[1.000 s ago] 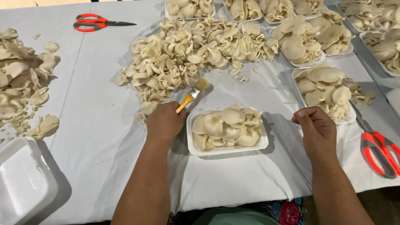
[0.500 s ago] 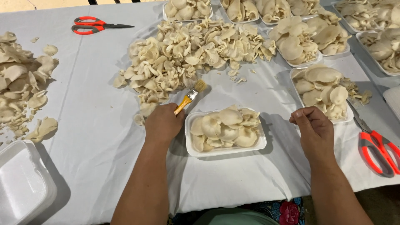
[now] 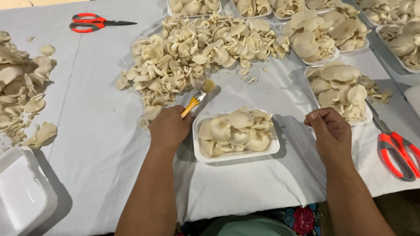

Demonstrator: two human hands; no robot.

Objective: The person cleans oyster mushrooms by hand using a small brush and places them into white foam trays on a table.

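Seen from above at a long table draped in white cloth: left hand closed around the orange handle of a small paintbrush, bristles angled up and away toward a loose heap of oyster mushrooms. Just to the right of that hand, touching or nearly so, a white foam tray filled with pale mushroom caps. Right hand loosely curled, fingers folded in, resting on the cloth between that tray and a second filled tray; whether anything small is pinched inside cannot be told.

Little altered over the past second (brush at the same tilt, both hands at the same posts beside the tray, only the view shifted a touch). A pause, by the look of it, with the tray in front apparently full.

Farther off: red-handled scissors at the far left, another red pair by the right forearm, an empty foam tray at the near left corner, more mushrooms piled along the left edge, more filled trays along the far side.
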